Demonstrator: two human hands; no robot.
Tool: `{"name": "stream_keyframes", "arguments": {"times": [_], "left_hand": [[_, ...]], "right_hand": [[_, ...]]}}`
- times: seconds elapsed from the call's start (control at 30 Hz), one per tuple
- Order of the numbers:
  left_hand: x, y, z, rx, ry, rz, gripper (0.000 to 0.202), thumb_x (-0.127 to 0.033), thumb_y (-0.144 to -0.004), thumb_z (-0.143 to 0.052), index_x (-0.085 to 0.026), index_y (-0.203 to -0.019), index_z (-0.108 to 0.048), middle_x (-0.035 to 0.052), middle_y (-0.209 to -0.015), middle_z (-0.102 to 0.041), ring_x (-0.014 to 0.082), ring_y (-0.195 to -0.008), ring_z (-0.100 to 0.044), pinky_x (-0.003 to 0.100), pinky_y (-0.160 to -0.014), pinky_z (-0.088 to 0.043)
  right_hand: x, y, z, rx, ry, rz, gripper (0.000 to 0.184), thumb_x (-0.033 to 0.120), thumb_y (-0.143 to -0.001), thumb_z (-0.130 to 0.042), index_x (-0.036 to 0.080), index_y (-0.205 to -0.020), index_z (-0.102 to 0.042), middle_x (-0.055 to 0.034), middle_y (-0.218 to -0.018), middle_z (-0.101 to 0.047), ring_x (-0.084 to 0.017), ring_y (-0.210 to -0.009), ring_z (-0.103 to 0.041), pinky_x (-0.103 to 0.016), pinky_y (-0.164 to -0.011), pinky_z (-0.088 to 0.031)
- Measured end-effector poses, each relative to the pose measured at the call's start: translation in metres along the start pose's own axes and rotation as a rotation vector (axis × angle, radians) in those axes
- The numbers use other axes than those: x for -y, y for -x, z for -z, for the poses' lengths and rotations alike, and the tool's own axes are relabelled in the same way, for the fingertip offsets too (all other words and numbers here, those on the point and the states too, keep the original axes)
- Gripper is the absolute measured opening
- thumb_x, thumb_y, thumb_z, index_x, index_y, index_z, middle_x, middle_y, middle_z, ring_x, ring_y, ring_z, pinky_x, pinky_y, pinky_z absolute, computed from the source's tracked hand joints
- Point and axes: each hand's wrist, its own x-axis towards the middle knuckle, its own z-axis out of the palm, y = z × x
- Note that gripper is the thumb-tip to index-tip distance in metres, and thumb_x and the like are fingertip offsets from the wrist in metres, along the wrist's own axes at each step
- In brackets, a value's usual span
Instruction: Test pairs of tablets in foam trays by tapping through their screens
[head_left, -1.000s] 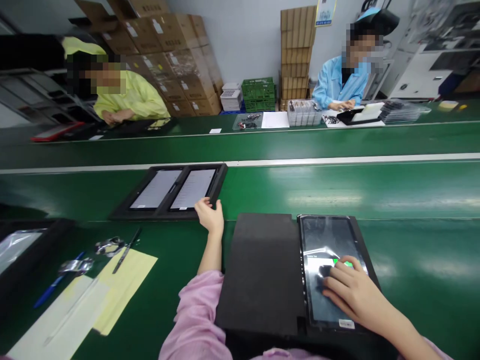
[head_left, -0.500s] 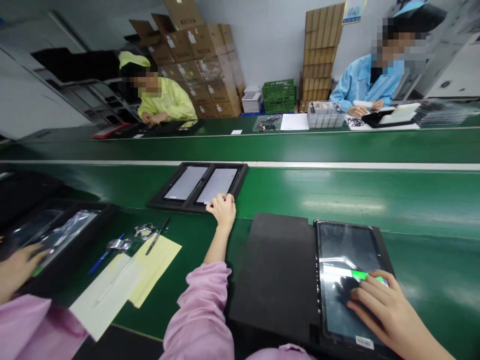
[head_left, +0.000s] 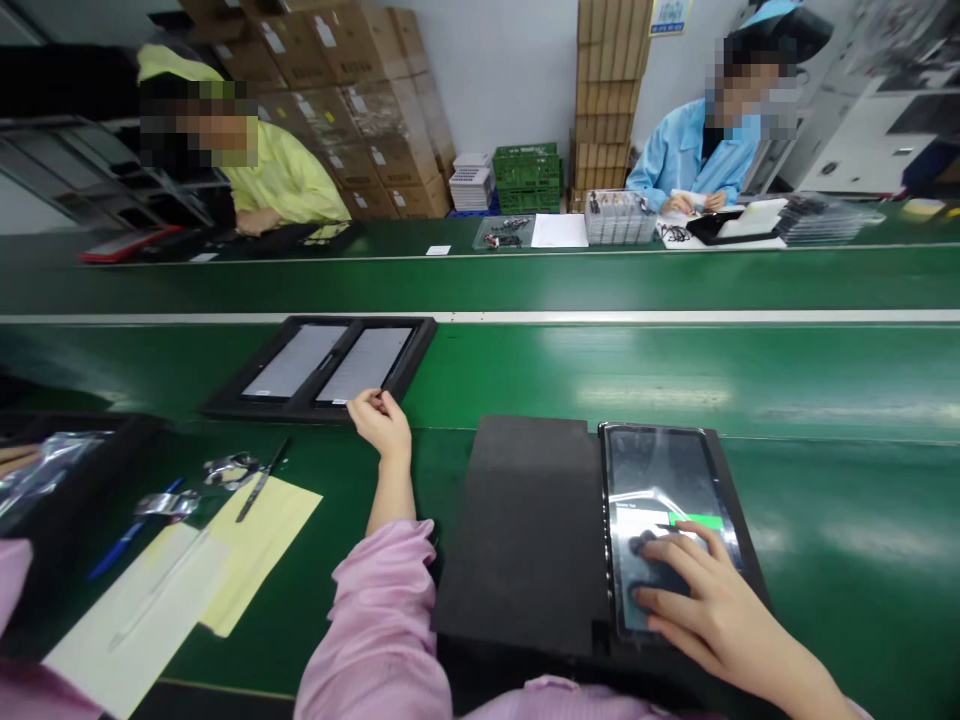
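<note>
Leftmost, a co-worker's hand [head_left: 19, 458] lies over clear film [head_left: 56, 465] in a dark tray [head_left: 120, 465], partly cut off by the picture's edge. Next on the green tabletop [head_left: 847, 500] come a blue pen [head_left: 124, 547], white paper [head_left: 127, 625] overlapping a yellow sheet [head_left: 281, 515], and a slim dark tool [head_left: 262, 482] lying across the yellow sheet's top. Beyond them, a black foam tray [head_left: 416, 352] carries two tablets [head_left: 365, 365] side by side, their screens pale. At its near edge is the person's left hand [head_left: 382, 425], fingers curled in loosely; whether they grip anything, I cannot tell. Then comes a flat black panel [head_left: 532, 530], and just beside it on the right a larger tablet [head_left: 656, 470], face up, with a green block lit on its screen. Over the lower screen, the right hand [head_left: 709, 605] rests with fingers spread and bent, apparently grasping nothing.
</note>
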Motion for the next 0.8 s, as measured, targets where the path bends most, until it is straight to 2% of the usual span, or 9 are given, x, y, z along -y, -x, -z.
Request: {"name": "stream_keyframes", "arguments": {"times": [0.13,0.2,0.27,0.3,0.37,0.43,0.53,0.67,0.8], "left_hand": [[0.001,0.012,0.0,-0.01,0.073,-0.009,0.018,-0.02,-0.093,-0.035,-0.016,-0.104,-0.048,0.0079,-0.089,-0.056,0.0202,-0.078,-0.056,0.031,-0.079,-0.043],[0.001,0.014,-0.001,0.013,0.085,-0.023,0.018,-0.022,-0.094,-0.035,-0.016,-0.104,-0.049,0.008,-0.089,-0.058,0.0202,-0.078,-0.057,0.031,-0.078,-0.043],[0.001,0.015,-0.002,0.035,0.09,-0.031,0.019,-0.023,-0.094,-0.036,-0.016,-0.105,-0.05,0.0079,-0.088,-0.059,0.0205,-0.078,-0.058,0.031,-0.079,-0.044],[0.001,0.015,-0.003,0.046,0.092,-0.032,0.02,-0.023,-0.093,-0.036,-0.015,-0.105,-0.051,0.0076,-0.086,-0.06,0.0207,-0.077,-0.059,0.031,-0.079,-0.044],[0.0,0.015,-0.003,0.073,0.094,-0.035,0.021,-0.023,-0.093,-0.037,-0.015,-0.106,-0.052,0.0076,-0.085,-0.06,0.0213,-0.078,-0.059,0.031,-0.08,-0.044],[-0.002,0.015,-0.002,0.105,0.097,-0.04,0.022,-0.023,-0.092,-0.037,-0.015,-0.104,-0.053,0.0083,-0.085,-0.061,0.0223,-0.081,-0.059,0.032,-0.082,-0.043],[-0.008,0.017,-0.002,0.164,0.111,-0.047,0.023,-0.024,-0.091,-0.037,-0.015,-0.102,-0.056,0.0089,-0.085,-0.062,0.0236,-0.083,-0.059,0.034,-0.084,-0.043],[-0.022,0.03,-0.002,0.274,0.164,-0.06,0.025,-0.027,-0.091,-0.036,-0.016,-0.099,-0.057,0.0061,-0.079,-0.06,0.0214,-0.076,-0.059,0.032,-0.081,-0.044],[-0.035,0.05,0.002,0.43,0.233,-0.085,0.028,-0.035,-0.092,-0.036,-0.019,-0.095,-0.059,0.003,-0.073,-0.059,0.0184,-0.064,-0.058,0.029,-0.071,-0.045]], "right_hand": [[-0.002,0.0,-0.005,0.077,0.123,0.036,0.025,0.041,-0.1,-0.054,0.03,-0.119,-0.068,-0.0095,-0.126,-0.056,-0.028,-0.116,-0.047,-0.047,-0.105,-0.025],[-0.006,0.002,-0.005,0.039,0.143,-0.005,0.025,0.044,-0.1,-0.053,0.031,-0.112,-0.071,-0.0083,-0.128,-0.056,-0.029,-0.118,-0.047,-0.051,-0.109,-0.019],[-0.013,0.007,-0.003,-0.04,0.13,-0.081,0.027,0.041,-0.101,-0.051,0.028,-0.092,-0.073,-0.006,-0.125,-0.058,-0.028,-0.115,-0.049,-0.052,-0.111,-0.017],[-0.018,0.01,-0.003,-0.089,0.134,-0.137,0.029,0.038,-0.101,-0.05,0.027,-0.086,-0.072,-0.0056,-0.121,-0.06,-0.027,-0.112,-0.051,-0.052,-0.11,-0.019],[-0.031,0.017,-0.003,-0.202,0.162,-0.309,0.029,0.035,-0.102,-0.047,0.024,-0.088,-0.071,-0.0072,-0.113,-0.061,-0.025,-0.105,-0.055,-0.049,-0.104,-0.031],[-0.046,0.025,-0.006,-0.308,0.156,-0.518,0.029,0.039,-0.102,-0.044,0.023,-0.1,-0.069,-0.0095,-0.109,-0.059,-0.025,-0.1,-0.057,-0.044,-0.093,-0.042],[-0.07,0.033,-0.016,-0.403,0.093,-0.776,0.043,0.052,-0.098,-0.044,0.019,-0.116,-0.065,-0.0119,-0.106,-0.058,-0.028,-0.1,-0.058,-0.042,-0.084,-0.048],[-0.095,0.033,-0.024,-0.433,-0.168,-0.993,0.057,0.06,-0.088,-0.048,0.016,-0.117,-0.067,-0.0104,-0.098,-0.062,-0.023,-0.079,-0.059,-0.038,-0.073,-0.051],[-0.104,0.034,-0.026,-0.454,-0.302,-1.099,0.06,0.065,-0.077,-0.056,0.018,-0.11,-0.073,-0.0083,-0.094,-0.066,-0.02,-0.07,-0.059,-0.035,-0.068,-0.052]]}}
